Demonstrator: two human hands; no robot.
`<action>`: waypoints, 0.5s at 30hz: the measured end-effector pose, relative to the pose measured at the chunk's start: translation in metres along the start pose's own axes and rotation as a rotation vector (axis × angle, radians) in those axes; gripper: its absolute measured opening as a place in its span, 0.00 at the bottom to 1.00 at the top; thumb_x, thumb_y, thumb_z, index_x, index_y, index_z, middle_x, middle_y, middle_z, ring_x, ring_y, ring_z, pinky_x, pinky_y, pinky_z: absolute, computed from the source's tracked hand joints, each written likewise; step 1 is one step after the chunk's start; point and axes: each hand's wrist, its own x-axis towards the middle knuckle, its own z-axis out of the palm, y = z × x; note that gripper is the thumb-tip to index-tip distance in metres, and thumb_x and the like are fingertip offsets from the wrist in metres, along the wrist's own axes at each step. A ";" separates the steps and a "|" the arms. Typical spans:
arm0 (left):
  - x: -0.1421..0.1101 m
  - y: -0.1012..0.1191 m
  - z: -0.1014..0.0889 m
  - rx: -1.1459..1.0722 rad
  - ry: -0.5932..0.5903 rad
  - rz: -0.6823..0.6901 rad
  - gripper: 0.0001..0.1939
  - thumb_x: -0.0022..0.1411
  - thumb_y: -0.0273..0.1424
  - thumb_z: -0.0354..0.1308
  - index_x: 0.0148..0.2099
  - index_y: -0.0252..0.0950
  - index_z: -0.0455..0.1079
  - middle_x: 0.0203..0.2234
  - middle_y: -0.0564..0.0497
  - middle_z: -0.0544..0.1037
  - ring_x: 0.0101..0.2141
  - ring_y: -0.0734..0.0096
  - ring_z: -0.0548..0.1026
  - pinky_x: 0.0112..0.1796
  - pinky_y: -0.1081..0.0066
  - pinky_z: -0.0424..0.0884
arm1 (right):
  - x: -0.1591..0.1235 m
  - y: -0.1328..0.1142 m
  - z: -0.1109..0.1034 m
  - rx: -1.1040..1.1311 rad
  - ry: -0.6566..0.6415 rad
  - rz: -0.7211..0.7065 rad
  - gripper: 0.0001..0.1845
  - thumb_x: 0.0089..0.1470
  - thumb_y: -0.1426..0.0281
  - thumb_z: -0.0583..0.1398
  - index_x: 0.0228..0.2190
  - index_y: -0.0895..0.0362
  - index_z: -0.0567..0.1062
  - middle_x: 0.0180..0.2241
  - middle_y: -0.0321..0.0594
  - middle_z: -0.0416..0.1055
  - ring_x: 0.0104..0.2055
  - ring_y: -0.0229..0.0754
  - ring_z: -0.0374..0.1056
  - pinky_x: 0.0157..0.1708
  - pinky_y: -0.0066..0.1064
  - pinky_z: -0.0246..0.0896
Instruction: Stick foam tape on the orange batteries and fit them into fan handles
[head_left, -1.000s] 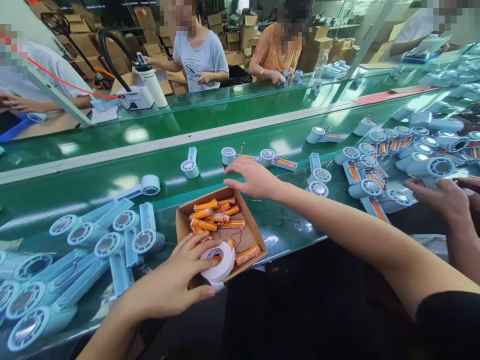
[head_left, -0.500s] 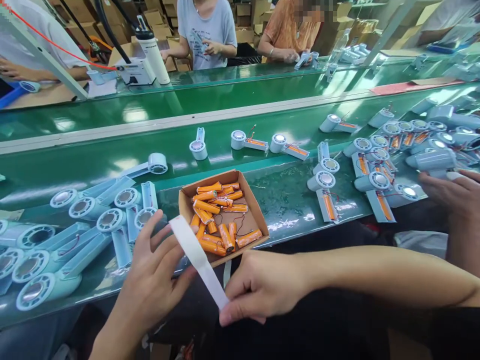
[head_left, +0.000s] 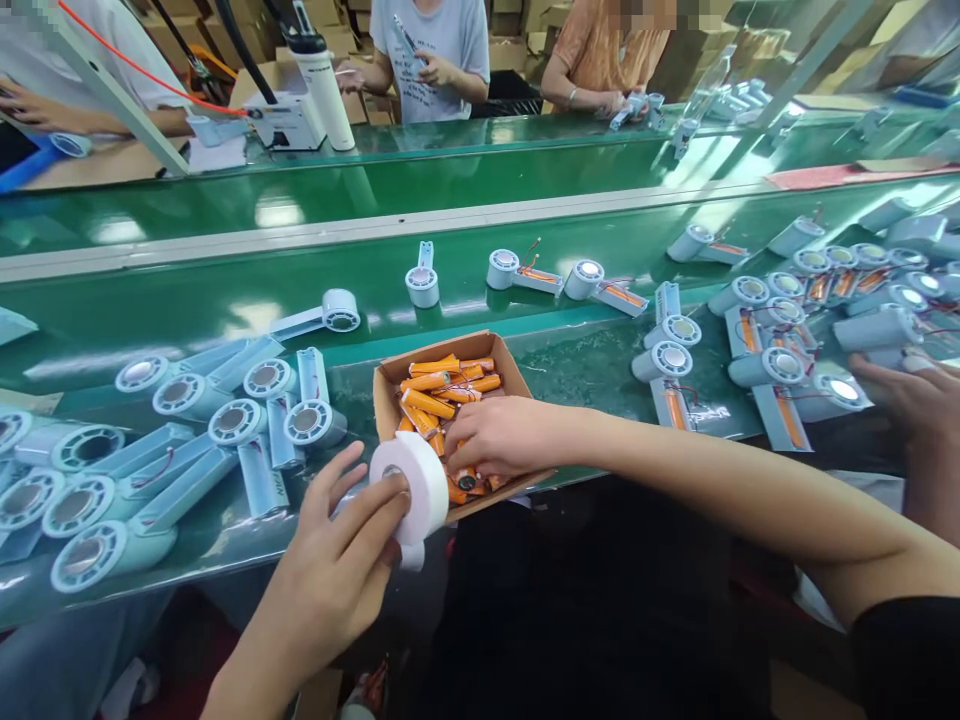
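My left hand [head_left: 337,550] grips a roll of white tape [head_left: 426,485], two fingers reaching into its core and a short loose end hanging below. The roll stands in front of the near left corner of a cardboard box [head_left: 517,378]. Orange-wrapped cylindrical batteries [head_left: 426,403], some with thin wires, lie heaped in that box. Over the box's right part, my right hand [head_left: 517,435] reaches down among the batteries with its fingers curled together. Its fingertips are partly hidden, so what they pinch does not show.
Light-blue fan housings [head_left: 236,420] crowd the bench at left; more, with batteries in their handles [head_left: 675,405], lie at right. Several housings rest on the green conveyor [head_left: 375,235]. Another person's hand [head_left: 907,395] works at the right edge. People sit across the line.
My right hand has let go of the tape strip and moved up into the box of batteries. The strip no longer stretches between my hands. My left hand has turned the roll.
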 end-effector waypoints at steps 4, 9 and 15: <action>0.007 0.006 -0.005 -0.028 -0.007 0.030 0.17 0.65 0.13 0.55 0.54 0.31 0.71 0.47 0.40 0.80 0.67 0.36 0.64 0.55 0.44 0.79 | -0.025 -0.004 -0.002 0.603 0.315 0.139 0.15 0.68 0.68 0.62 0.53 0.59 0.78 0.52 0.47 0.78 0.54 0.46 0.73 0.56 0.37 0.67; 0.020 0.009 -0.006 -0.039 -0.008 0.088 0.20 0.64 0.12 0.52 0.54 0.32 0.71 0.46 0.41 0.79 0.59 0.50 0.74 0.61 0.47 0.76 | -0.047 -0.027 0.008 1.203 0.643 0.241 0.23 0.67 0.62 0.62 0.59 0.57 0.70 0.48 0.44 0.77 0.49 0.42 0.75 0.50 0.36 0.71; 0.034 0.011 0.004 0.022 -0.070 0.188 0.29 0.62 0.12 0.48 0.62 0.32 0.72 0.48 0.41 0.80 0.62 0.49 0.72 0.63 0.46 0.74 | -0.063 -0.053 0.004 1.112 0.574 0.340 0.33 0.58 0.70 0.68 0.63 0.54 0.68 0.44 0.39 0.79 0.40 0.39 0.76 0.42 0.31 0.73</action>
